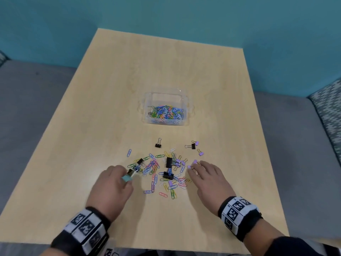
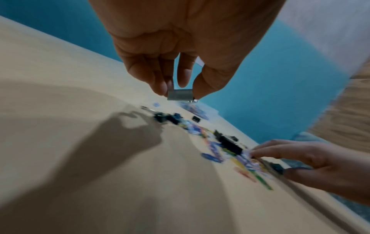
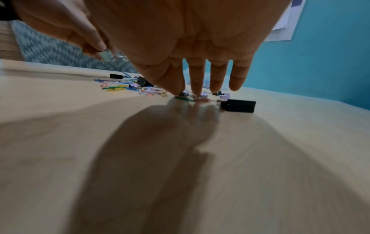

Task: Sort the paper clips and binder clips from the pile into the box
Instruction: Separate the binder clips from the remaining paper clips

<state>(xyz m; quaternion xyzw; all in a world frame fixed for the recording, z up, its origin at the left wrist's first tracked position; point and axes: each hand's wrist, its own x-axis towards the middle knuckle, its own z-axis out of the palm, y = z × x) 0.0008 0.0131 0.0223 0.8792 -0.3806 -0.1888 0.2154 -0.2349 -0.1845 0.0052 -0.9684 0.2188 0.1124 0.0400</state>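
A loose pile of coloured paper clips (image 1: pixel 156 169) mixed with black binder clips (image 1: pixel 168 162) and purple binder clips (image 1: pixel 201 153) lies on the wooden table (image 1: pixel 166 61). Beyond it stands a clear plastic box (image 1: pixel 146 102) holding several coloured paper clips. My left hand (image 1: pixel 129 175) pinches a pale teal binder clip (image 1: pixel 127 178) just above the pile's left edge; the left wrist view shows that clip (image 2: pixel 180 95) between thumb and fingers. My right hand (image 1: pixel 195 169) has straight fingers (image 3: pixel 197 79) whose tips touch small clips at the pile's right edge.
A lone black binder clip (image 1: pixel 158 145) lies between pile and box, and a black one (image 1: pixel 192 146) sits right of it. Another black binder clip (image 3: pixel 238 105) lies beside my right fingertips. Grey upholstery (image 1: pixel 27 108) flanks the table, with a teal wall (image 1: pixel 166 15) behind.
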